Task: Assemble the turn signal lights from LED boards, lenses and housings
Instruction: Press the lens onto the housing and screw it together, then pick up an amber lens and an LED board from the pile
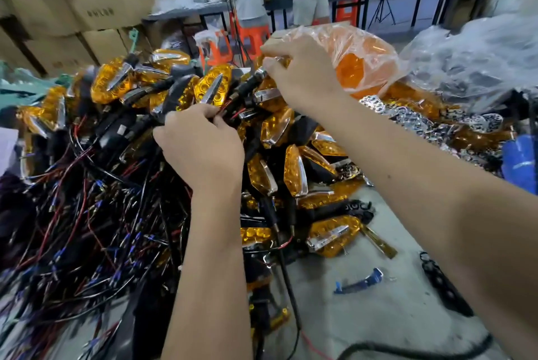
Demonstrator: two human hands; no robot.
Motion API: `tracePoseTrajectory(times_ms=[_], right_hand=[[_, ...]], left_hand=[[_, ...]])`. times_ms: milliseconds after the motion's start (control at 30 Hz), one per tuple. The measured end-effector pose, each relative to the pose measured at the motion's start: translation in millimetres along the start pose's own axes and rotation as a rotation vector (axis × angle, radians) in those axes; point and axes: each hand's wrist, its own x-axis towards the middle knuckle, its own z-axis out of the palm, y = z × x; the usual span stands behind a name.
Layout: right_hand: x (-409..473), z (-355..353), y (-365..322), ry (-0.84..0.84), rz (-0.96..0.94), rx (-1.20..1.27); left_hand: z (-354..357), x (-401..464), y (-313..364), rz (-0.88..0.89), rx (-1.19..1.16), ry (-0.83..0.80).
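both hands deep in the pile of lights

right hand (300, 71) up near the top of the heap, fingers curled tight around a small black stem with a shiny tip (256, 75). looks like the stalk of one turn signal light. just behind that hand, touching it, a clear bag of orange lenses (358, 59).

left hand (201, 147) lower down and nearer, fingers curled into a bunch of thin red and black wires (221, 115) at the edge of the pile. hard to see which light those wires belong to. maybe the same one held by the right hand, but cannot tell.

all around both hands, a big pile of finished lights (279, 138), orange with shiny silver trim and black backs. to the left, a tangle of loose wires (87, 214) with little blue ends. to the right, past the right arm, a spread of shiny silver reflector pieces (422, 118). on the bare grey table (364, 316), a small blue clip (361, 281).

probably the step of laying down a done light, or pulling one free from the heap. next move needs care: lift the stem slowly and keep the wires from snagging on the others. then reach for a fresh lens from the bag close by.
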Motion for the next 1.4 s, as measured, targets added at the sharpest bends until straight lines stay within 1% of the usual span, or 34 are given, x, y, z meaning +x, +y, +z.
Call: tracePoseTrajectory(times_ms=[67, 167, 267, 333, 400, 433, 500, 533, 600, 700, 767, 867, 1033, 1133, 1267, 1333, 1400], right_hand=[[-7.4, -0.1, 4.3, -0.043, 0.018, -0.009], [-31.4, -8.3, 9.8, -0.073, 0.04, 0.054], [-56.5, -23.1, 14.7, -0.043, 0.053, 0.16], [-73.1, -37.4, 24.4, 0.011, 0.099, 0.208], [-92.3, -54.6, 41.9, 0.089, 0.165, 0.198], [-102.9, -64.2, 54.0, 0.127, 0.19, 0.155], [-123.5, -81.4, 81.2, 0.163, 0.214, -0.018], [-134.0, -91.5, 96.1, 0.15, 0.226, -0.108], [-149.4, -106.7, 117.1, 0.05, 0.262, -0.218], [-166.1, -125.0, 140.1, -0.197, 0.265, -0.391], [-173.1, -129.6, 146.7, -0.295, 0.226, -0.442], [-179.1, -128.3, 148.8, -0.338, 0.214, -0.442], [-180.9, -126.8, 152.2, -0.222, 0.206, -0.406], [-180.4, -129.0, 155.6, -0.14, 0.194, -0.359], [-184.9, -132.7, 155.3, 0.029, 0.208, -0.165], [-185.7, -134.8, 155.1, 0.133, 0.24, -0.078], [-184.9, -136.2, 155.2, 0.198, 0.285, 0.018]], left_hand=[[-0.2, -9.3, 10.4, -0.041, 0.009, 0.027], [-1.4, -31.1, 29.1, -0.067, -0.089, 0.105], [0.1, -59.1, 47.9, 0.016, -0.229, 0.225], [4.5, -79.6, 60.6, 0.074, -0.349, 0.239], [12.0, -99.2, 71.2, 0.12, -0.46, 0.19], [17.3, -107.5, 75.5, 0.139, -0.505, 0.151], [29.8, -119.7, 81.2, 0.155, -0.566, 0.036], [37.2, -126.6, 84.3, 0.145, -0.58, -0.047], [50.6, -134.0, 84.1, 0.108, -0.57, -0.209], [69.0, -145.3, 81.4, 0.089, -0.512, -0.375], [79.1, -149.8, 79.6, 0.096, -0.483, -0.427], [87.7, -152.5, 77.2, 0.116, -0.472, -0.458], [91.0, -157.6, 73.8, 0.16, -0.504, -0.47], [93.8, -161.7, 76.5, 0.214, -0.534, -0.514], [98.3, -166.9, 77.1, 0.306, -0.555, -0.589], [100.4, -167.9, 76.5, 0.343, -0.561, -0.643], [102.5, -168.1, 74.7, 0.408, -0.564, -0.712]])
